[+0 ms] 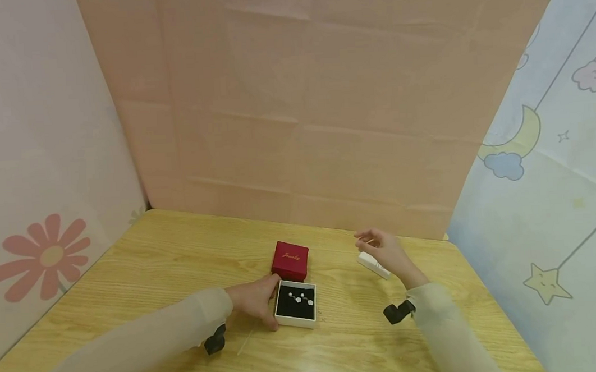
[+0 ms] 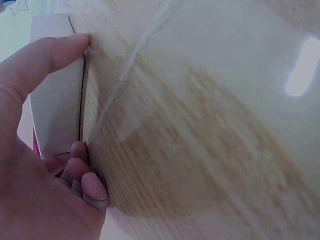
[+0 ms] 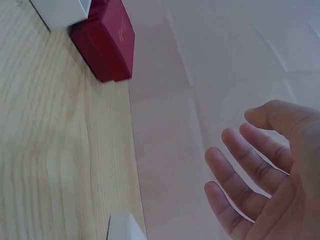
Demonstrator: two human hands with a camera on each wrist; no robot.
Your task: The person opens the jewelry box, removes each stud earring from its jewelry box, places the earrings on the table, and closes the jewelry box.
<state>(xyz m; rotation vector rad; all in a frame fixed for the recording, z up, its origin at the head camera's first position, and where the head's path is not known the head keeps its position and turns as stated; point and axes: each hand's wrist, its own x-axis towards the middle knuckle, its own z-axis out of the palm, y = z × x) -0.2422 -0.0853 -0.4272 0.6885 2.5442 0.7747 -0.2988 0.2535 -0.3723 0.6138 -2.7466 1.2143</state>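
A white jewelry box (image 1: 296, 322) lined with black sits on the table, with a pair of pearl-like earrings (image 1: 298, 299) on the lining. My left hand (image 1: 256, 302) holds the box from its left side, the thumb at the near corner and the fingers at the far one. Just behind stands a red box lid (image 1: 290, 262) with gold lettering. Over a small white box (image 1: 373, 265) to the right hovers my right hand (image 1: 386, 254), fingers spread and loosely bent. In the right wrist view that hand (image 3: 270, 175) has nothing in it.
The wooden table (image 1: 195, 242) ends at a pinkish-brown back sheet (image 1: 300, 124). Patterned sheets hang at left and right. A thin pale strip (image 1: 244, 343) lies in front of the left hand. Black straps with small devices are on both wrists.
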